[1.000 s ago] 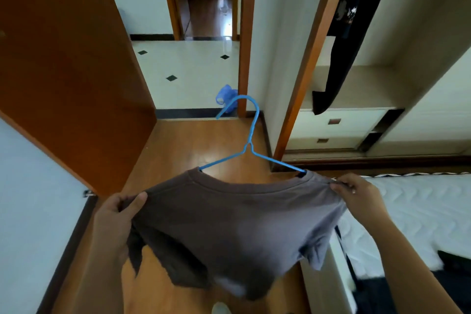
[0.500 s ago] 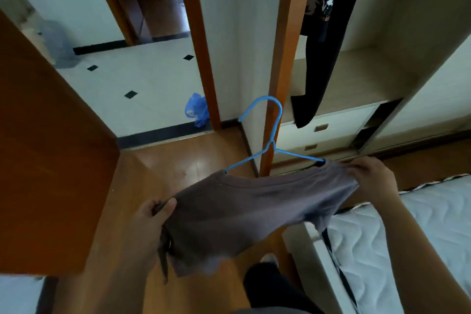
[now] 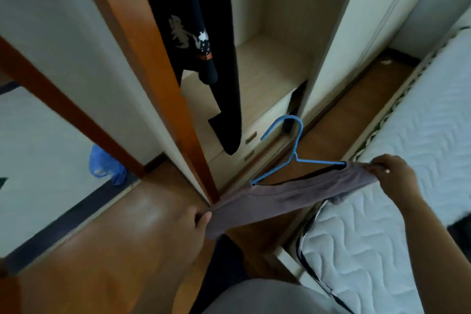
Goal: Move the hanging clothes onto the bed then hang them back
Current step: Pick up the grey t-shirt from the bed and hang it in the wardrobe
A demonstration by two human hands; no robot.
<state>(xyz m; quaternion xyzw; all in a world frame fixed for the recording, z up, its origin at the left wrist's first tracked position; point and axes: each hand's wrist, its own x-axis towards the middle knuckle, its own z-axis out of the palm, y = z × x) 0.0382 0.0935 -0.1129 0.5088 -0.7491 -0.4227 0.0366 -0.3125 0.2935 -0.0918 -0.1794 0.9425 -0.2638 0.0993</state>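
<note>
I'm seeing a blue plastic bag [image 3: 107,166] slumped on the pale tiled floor [image 3: 38,160], just beside the foot of a brown wooden door frame [image 3: 76,115]. A dark threshold strip [image 3: 66,219] divides those tiles from the glossy wooden floor [image 3: 122,250] nearer me. A second brown wooden post [image 3: 158,79] slants up through the middle, with a white wall panel [image 3: 63,33] between the two. Low down there are two pale drawers [image 3: 262,120], stacked, each with a small handle. Far right, a white scrap [image 3: 387,61] lies on the wood.

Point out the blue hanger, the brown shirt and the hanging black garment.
blue hanger [image 3: 295,158]: head view, the twist below its hook.
brown shirt [image 3: 293,197]: head view, mid-fabric.
black garment [image 3: 226,99]: head view, lower panel.
</note>
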